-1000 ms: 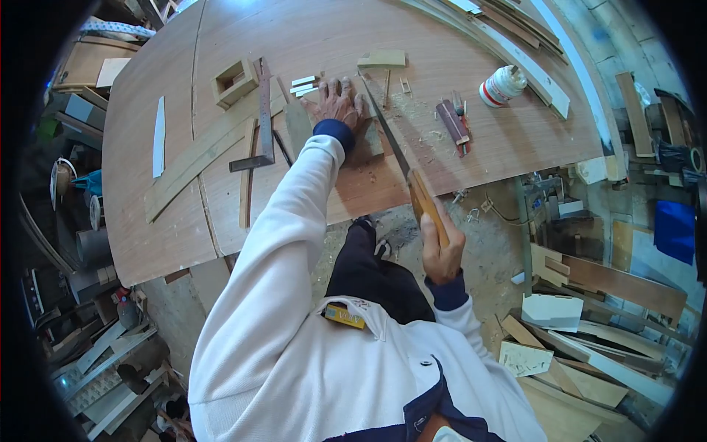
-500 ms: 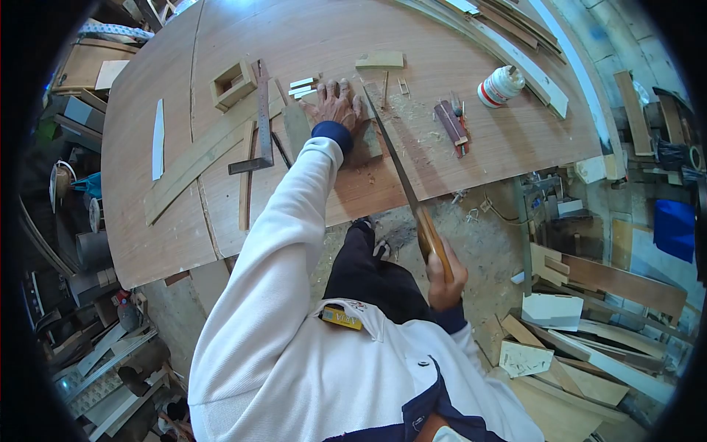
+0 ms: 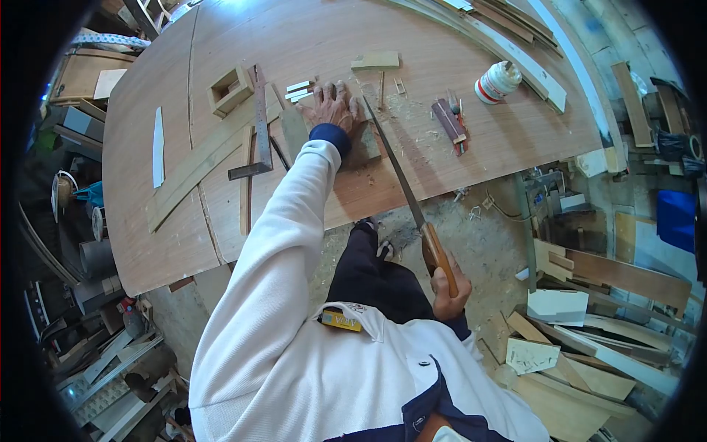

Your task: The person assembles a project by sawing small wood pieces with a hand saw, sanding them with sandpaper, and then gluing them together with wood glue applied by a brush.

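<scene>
My left hand presses flat on a wooden board near the front of the table, fingers stretched out and slightly spread. In my right hand, beyond the table's front edge, is the wooden handle of a handsaw. Its blade slants up and left over the tabletop, with the tip just right of my left fingers. Small pale wood strips lie beside that hand. A metal try square rests to its left. Whether the teeth touch wood cannot be made out.
On the table are a small wooden box frame, a long plank, a maroon block, a white glue bottle and sawdust. Long boards line the back right. Offcuts are piled on the floor at right.
My right hand and the saw have shifted slightly down and right in the view, with the handle turned a little. My left hand stays on the board.
</scene>
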A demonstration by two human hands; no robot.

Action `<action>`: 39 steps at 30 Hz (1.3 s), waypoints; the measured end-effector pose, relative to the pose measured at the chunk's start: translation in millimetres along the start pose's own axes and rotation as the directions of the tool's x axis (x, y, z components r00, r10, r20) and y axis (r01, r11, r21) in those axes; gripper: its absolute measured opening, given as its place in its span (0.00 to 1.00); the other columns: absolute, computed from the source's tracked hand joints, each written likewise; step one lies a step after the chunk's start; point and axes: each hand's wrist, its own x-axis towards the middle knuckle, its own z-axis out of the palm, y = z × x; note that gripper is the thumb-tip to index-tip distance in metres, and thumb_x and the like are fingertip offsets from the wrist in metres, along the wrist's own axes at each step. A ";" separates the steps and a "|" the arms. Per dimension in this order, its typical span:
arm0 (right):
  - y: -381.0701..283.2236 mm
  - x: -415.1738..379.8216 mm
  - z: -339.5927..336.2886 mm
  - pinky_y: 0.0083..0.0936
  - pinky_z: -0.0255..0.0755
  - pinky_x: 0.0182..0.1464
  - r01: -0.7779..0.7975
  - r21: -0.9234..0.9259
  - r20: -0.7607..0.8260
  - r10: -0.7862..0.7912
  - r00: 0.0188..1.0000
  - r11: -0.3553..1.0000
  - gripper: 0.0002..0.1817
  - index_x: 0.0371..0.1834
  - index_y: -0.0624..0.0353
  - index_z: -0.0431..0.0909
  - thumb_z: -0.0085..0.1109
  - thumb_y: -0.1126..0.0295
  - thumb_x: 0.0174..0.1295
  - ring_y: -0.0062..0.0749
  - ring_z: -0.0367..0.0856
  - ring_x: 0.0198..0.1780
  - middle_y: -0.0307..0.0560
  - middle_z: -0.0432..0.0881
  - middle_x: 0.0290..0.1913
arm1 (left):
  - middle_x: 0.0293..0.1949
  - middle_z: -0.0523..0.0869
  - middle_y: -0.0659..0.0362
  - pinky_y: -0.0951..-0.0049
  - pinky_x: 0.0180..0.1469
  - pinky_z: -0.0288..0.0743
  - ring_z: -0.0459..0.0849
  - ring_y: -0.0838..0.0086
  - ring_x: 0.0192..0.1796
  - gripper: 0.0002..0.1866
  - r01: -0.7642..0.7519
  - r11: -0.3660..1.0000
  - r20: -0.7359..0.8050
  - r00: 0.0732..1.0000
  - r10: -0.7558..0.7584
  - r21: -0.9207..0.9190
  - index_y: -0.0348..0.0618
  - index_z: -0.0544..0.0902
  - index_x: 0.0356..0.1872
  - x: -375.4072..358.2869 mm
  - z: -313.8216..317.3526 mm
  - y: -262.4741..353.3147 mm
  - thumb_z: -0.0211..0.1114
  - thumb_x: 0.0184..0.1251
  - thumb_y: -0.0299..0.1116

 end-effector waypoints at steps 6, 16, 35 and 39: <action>-13.8 72.4 33.5 0.32 0.77 0.40 0.124 -0.044 0.048 -0.122 0.991 0.991 0.19 0.55 0.72 0.75 0.53 0.68 0.66 0.43 0.86 0.38 0.64 0.83 0.42 | 0.68 0.64 0.60 0.19 0.64 0.43 0.57 0.61 0.74 0.27 -0.004 1.000 -0.028 1.000 0.004 0.008 0.57 0.68 0.67 -2.8 5.1 0.9 0.52 0.69 0.49; -4.7 40.1 20.9 0.32 0.77 0.43 0.009 -0.049 -0.012 -0.010 1.000 0.999 0.20 0.55 0.73 0.76 0.52 0.67 0.66 0.44 0.87 0.42 0.64 0.84 0.42 | 0.69 0.65 0.60 0.21 0.65 0.42 0.56 0.62 0.75 0.27 -0.006 1.000 -0.027 1.000 0.006 0.005 0.56 0.68 0.68 0.2 4.1 1.1 0.50 0.70 0.51; 6.4 24.1 11.5 0.28 0.72 0.35 0.095 0.003 -0.017 -0.095 0.995 0.995 0.21 0.57 0.71 0.75 0.51 0.67 0.66 0.34 0.78 0.33 0.56 0.80 0.37 | 0.68 0.67 0.58 0.20 0.64 0.43 0.57 0.62 0.74 0.26 -0.014 1.000 -0.044 0.999 0.015 0.007 0.53 0.70 0.66 -0.3 -1.9 3.5 0.49 0.71 0.49; -1.1 2.4 -1.2 0.35 0.77 0.45 0.026 0.010 -0.005 -0.026 1.000 1.000 0.20 0.56 0.71 0.74 0.52 0.69 0.65 0.48 0.86 0.45 0.67 0.82 0.47 | 0.68 0.67 0.58 0.20 0.64 0.43 0.57 0.62 0.74 0.26 -0.011 1.000 -0.042 0.999 0.011 0.010 0.53 0.70 0.66 -5.2 -3.1 3.3 0.49 0.70 0.50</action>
